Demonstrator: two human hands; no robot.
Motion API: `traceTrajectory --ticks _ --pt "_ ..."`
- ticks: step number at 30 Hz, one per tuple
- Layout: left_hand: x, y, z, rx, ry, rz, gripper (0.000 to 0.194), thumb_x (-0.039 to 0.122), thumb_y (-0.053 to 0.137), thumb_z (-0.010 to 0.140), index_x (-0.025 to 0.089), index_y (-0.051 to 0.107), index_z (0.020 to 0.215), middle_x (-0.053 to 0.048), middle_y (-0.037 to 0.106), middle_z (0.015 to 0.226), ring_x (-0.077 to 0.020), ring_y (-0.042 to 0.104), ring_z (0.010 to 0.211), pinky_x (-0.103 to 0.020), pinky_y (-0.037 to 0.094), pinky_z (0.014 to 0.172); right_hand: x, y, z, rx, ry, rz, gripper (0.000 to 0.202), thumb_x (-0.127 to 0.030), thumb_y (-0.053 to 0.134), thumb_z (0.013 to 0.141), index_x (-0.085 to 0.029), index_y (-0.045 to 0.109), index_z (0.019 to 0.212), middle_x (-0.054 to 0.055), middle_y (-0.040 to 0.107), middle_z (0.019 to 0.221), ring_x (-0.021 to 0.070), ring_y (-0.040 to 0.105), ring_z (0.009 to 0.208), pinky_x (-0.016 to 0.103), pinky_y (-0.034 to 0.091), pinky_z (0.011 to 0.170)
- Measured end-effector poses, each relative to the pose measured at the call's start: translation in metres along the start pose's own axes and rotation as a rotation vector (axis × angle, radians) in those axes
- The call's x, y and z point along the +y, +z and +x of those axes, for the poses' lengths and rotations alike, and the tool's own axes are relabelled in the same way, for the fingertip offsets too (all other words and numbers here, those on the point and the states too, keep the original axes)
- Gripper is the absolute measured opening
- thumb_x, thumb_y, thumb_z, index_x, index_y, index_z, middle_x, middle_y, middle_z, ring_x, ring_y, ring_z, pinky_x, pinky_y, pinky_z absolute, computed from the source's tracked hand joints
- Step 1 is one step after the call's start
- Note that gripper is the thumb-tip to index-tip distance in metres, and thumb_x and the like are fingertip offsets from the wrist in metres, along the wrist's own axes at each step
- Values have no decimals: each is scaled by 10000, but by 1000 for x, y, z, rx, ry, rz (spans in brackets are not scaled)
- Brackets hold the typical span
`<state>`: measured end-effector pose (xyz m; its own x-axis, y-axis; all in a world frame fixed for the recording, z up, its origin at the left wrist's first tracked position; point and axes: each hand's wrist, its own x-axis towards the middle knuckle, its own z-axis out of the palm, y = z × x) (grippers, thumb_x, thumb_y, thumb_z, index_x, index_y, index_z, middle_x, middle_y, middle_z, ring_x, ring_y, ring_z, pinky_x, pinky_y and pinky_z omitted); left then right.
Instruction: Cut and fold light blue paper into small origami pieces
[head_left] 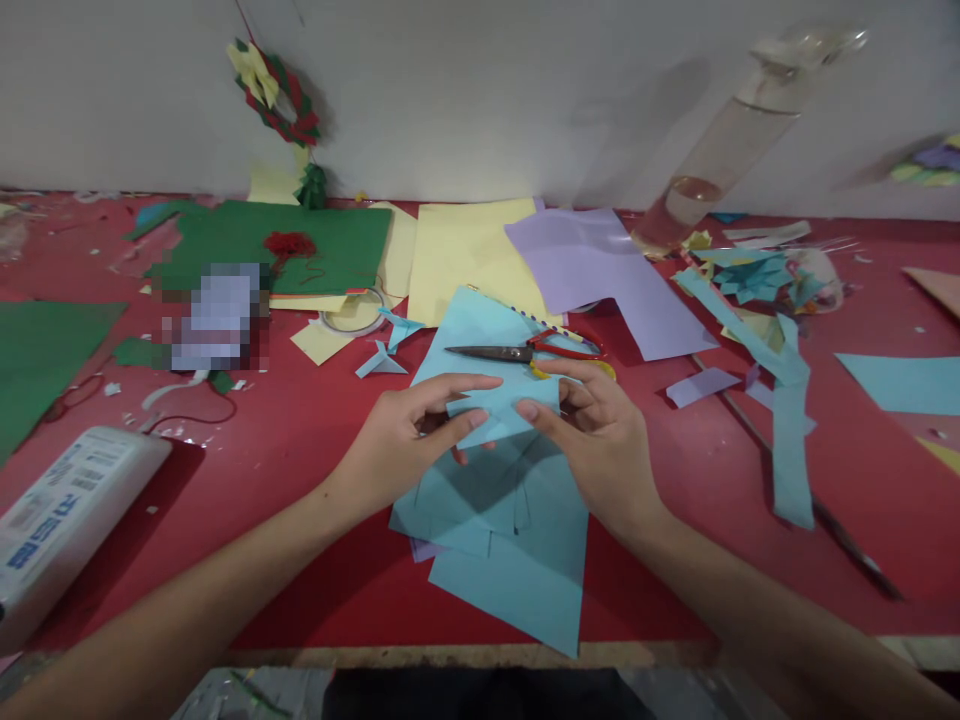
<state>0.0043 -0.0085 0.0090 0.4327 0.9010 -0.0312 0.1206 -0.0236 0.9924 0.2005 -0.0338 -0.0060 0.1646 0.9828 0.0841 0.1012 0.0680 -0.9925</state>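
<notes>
A small piece of light blue paper is held up between my two hands, its surface creased. My left hand pinches its left end between thumb and fingers. At the right end, my right hand grips it the same way, thumb on the near face. Beneath lie larger light blue sheets, some with pencil lines. Just beyond my fingers rest scissors with red and yellow handles, blades pointing left. A dotted pencil lies behind them. Two folded blue paper pieces sit to the left.
Green sheets, a yellow sheet and a purple sheet line the back. A glass bottle stands at back right, near paper strips and a thin brush. At left are a tape roll and a white power bank.
</notes>
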Motion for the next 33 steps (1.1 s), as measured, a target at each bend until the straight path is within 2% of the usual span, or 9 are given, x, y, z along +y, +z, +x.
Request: traceTrajectory --ticks 3,11,17,21,26,33 --pt "0 0 0 -6 15 -9 299 296 667 893 251 693 1188 -3 754 923 -173 758 741 -188 586 556 2 -1 0 10 -32 -31 321 -329 803 758 -302 690 1057 -42 557 703 114 513 630 253 451 546" --pt "5 0 1 -13 51 -1 275 228 651 893 193 713 1158 -30 739 1135 -128 753 697 -146 590 551 0 -1 1 8 -31 -47 241 -358 801 757 -281 699 961 -46 529 675 96 457 580 238 365 502" --pt "6 -1 2 27 85 23 284 211 653 892 193 702 1171 8 767 897 -87 724 590 -117 569 536 1 0 1 7 -34 12 230 -322 811 746 -283 687 935 -44 559 705 93 480 604 220 390 517" --pt "5 -3 1 23 77 24 314 235 685 873 196 694 1184 33 721 719 -106 736 628 -123 578 584 4 -1 2 19 -39 52 226 -312 808 751 -284 681 936 -41 577 734 99 523 650 222 427 557" --pt "4 -2 -1 7 62 -7 386 243 715 853 209 658 1233 22 737 756 -125 748 684 -143 597 627 8 -1 3 28 -35 85 232 -327 814 750 -283 669 925 -43 598 740 100 526 654 229 431 574" --pt "2 0 1 18 54 -81 329 244 696 868 161 670 1186 -5 767 790 -147 758 715 -167 623 637 8 0 2 4 -12 119 243 -320 810 756 -289 647 933 -42 636 764 113 566 679 241 453 591"
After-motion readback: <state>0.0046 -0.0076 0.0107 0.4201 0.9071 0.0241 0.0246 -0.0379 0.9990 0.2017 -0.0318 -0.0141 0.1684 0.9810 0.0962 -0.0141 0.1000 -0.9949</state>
